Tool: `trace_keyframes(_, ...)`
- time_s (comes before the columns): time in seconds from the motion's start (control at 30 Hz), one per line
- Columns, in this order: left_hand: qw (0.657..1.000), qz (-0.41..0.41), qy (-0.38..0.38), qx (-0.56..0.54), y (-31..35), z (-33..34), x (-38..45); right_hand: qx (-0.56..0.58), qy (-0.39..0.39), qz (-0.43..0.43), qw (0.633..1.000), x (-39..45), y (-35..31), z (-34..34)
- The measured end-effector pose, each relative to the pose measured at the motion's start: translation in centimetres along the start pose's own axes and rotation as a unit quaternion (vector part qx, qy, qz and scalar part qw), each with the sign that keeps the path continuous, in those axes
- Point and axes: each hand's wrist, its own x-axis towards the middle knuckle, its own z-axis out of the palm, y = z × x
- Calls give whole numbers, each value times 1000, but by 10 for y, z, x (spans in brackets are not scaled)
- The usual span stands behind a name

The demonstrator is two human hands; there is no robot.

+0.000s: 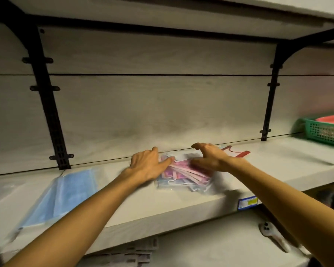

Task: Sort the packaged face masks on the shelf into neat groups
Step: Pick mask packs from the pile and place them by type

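Note:
A clear packet of pink and pale blue face masks (183, 179) lies on the white shelf (181, 205), near its back wall. My left hand (148, 163) rests on the packet's left end with fingers extended. My right hand (210, 158) hovers over its right end, fingers loosely bent, thumb low against the packet. Behind my right hand a packet with a red border (237, 152) lies flat. A clear packet of blue masks (66, 193) lies at the left of the shelf.
A green mesh basket (324, 132) with red packets stands at the far right of the shelf. Black brackets (50, 116) run up the back wall. On the lower shelf lie a white tool (274, 236) and printed packs (131, 255).

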Motion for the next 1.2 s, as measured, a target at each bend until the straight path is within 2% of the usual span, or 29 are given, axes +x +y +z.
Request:
trace_keyframes(0.17,999,-10,-44,-13,0,9,15,41,-60,-18,997,34,20,3)
trace_keyframes(0.27,999,-18,-35,-22,1,18,16,71,-85,-35,993,49,36,12)
trace_keyframes(0.47,999,-25,-22,-9,5,22,16,87,1,-103,991,60,59,26)
trace_keyframes(0.57,998,-55,-25,-20,9,19,16,176,62,-83,979,65,66,23)
trace_keyframes(0.7,994,-96,-47,-35,18,14,16,379,130,-16,916,66,69,15)
trace_keyframes(0.8,981,-138,-36,-130,23,11,17,476,151,30,866,64,66,7)
trace_keyframes(0.87,969,-157,-15,-189,25,7,18,526,145,52,837,63,64,2)
trace_keyframes(0.97,959,-171,35,-223,22,2,22,563,136,72,812,61,61,-1)
trace_keyframes(1.03,949,-185,73,-244,18,-2,23,613,114,84,777,57,57,-4)
trace_keyframes(1.1,926,-218,103,-290,13,-6,22,668,73,49,739,52,54,-9)
trace_keyframes(1.2,872,-272,121,-387,5,-13,14,672,59,14,738,48,51,-12)
